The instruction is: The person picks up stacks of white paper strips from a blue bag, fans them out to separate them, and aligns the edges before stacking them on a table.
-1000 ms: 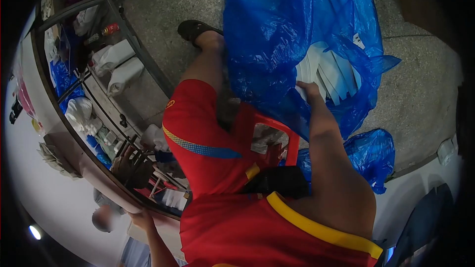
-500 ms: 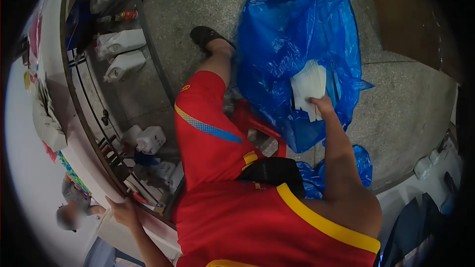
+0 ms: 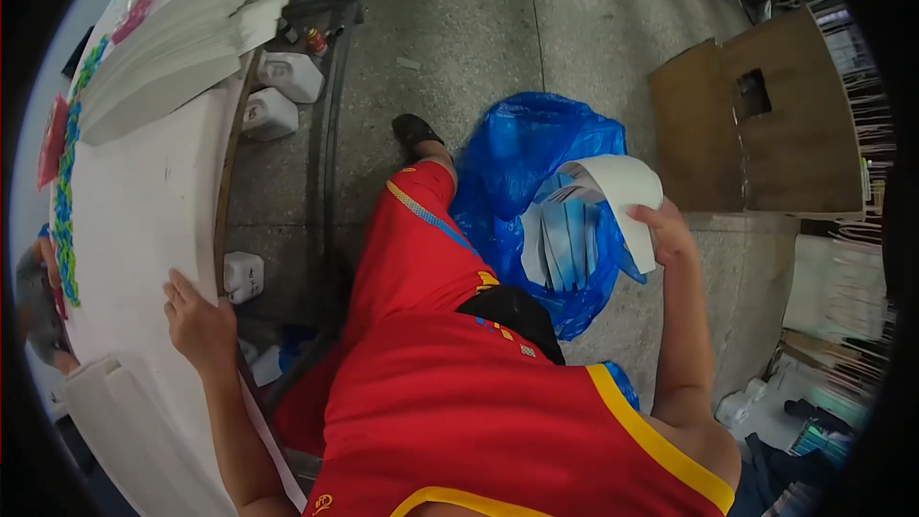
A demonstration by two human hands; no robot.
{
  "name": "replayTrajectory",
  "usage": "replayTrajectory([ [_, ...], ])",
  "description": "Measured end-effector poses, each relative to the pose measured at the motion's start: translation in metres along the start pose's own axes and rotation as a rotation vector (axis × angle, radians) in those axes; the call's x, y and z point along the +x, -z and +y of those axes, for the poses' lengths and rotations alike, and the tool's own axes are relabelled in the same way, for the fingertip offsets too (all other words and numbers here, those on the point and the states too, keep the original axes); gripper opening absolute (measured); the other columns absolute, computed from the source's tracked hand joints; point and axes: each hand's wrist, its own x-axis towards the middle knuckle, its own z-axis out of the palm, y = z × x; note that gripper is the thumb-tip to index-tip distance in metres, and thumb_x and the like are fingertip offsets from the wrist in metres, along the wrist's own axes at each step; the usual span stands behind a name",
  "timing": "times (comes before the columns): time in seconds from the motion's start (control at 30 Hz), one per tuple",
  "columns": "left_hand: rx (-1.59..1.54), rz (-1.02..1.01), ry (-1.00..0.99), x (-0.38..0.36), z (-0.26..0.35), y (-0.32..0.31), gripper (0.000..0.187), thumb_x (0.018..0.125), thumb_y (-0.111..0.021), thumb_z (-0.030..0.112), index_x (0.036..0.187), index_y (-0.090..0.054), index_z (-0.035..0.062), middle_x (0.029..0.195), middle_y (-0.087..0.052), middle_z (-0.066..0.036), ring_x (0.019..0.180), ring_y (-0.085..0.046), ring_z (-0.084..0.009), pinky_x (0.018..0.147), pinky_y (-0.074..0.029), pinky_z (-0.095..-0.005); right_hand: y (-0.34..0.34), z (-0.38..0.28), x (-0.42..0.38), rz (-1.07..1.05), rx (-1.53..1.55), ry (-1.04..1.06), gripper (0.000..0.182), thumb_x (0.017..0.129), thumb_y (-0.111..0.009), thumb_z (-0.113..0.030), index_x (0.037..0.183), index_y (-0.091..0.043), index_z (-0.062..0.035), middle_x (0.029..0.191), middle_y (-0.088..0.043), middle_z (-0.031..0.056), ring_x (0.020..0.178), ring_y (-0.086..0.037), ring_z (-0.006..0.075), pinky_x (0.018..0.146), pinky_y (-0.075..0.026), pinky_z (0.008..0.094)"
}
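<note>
My right hand (image 3: 665, 230) grips a bundle of white sheets (image 3: 624, 182) by its near end, and the bundle bends over in an arch. Below it, a blue plastic bag (image 3: 517, 148) stands with its mouth spread wide. Inside the bag are several bluish-white sheets (image 3: 565, 239), standing on edge and partly covered by the held bundle. My left hand (image 3: 201, 324) rests on the edge of the white table (image 3: 144, 201), fingers stretched out and holding nothing.
A fanned stack of white sheets (image 3: 182, 57) lies on the table's far part, another pile (image 3: 129, 431) nearer. White jugs (image 3: 273, 115) stand under the table. Brown cardboard (image 3: 756, 124) is at the right. Another person (image 3: 40, 302) is across the table.
My right hand has lifted the white sheets up from the bag, and they now curve over. My left hand has shifted along the table edge. The view has turned, showing more of the tabletop.
</note>
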Motion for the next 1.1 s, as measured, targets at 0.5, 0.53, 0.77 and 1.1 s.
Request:
replayTrajectory([
  [0.5,-0.254,0.193,0.006,-0.008,0.013,-0.016,0.08,0.081,-0.081,0.021,0.15,-0.052,-0.0051,0.145,-0.056,-0.035,0.128,-0.057,-0.0543,0.111,-0.047,-0.0558,-0.281,-0.243,-0.199,-0.228,-0.197,1.149,0.066,0.082,-0.079,-0.029,0.137,-0.058,0.0006,0.085,-0.067,0.0078,0.066,-0.065,0.0167,0.058,-0.053,0.0275],
  [0.53,-0.28,0.182,-0.022,-0.007,0.013,-0.014,0.079,0.081,-0.081,0.023,0.15,-0.053,-0.0048,0.145,-0.057,-0.035,0.128,-0.057,-0.0541,0.111,-0.046,-0.0567,-0.288,-0.257,-0.188,-0.225,-0.277,1.176,0.072,0.08,-0.081,-0.034,0.139,-0.058,0.0011,0.09,-0.068,0.0078,0.07,-0.067,0.0157,0.062,-0.053,0.0272],
  [0.77,-0.278,0.176,-0.012,-0.012,0.012,0.003,0.062,0.088,-0.071,0.018,0.143,-0.058,-0.0059,0.144,-0.058,-0.035,0.128,-0.056,-0.0555,0.111,-0.045,-0.0597,-0.434,-0.269,-0.096,-0.685,-0.405,1.068,0.073,0.078,-0.086,-0.026,0.139,-0.058,0.0015,0.113,-0.07,0.0093,0.098,-0.069,0.0208,0.089,-0.056,0.0352],
  [1.1,-0.259,0.26,0.009,-0.006,0.022,-0.015,0.056,0.086,-0.069,0.02,0.134,-0.063,-0.0062,0.139,-0.06,-0.037,0.123,-0.059,-0.0578,0.104,-0.047,-0.0634,-0.514,-0.141,0.021,-0.71,-0.761,0.641,0.063,0.073,-0.09,-0.015,0.128,-0.067,0.0046,0.111,-0.073,0.0116,0.096,-0.071,0.0204,0.085,-0.058,0.036],
])
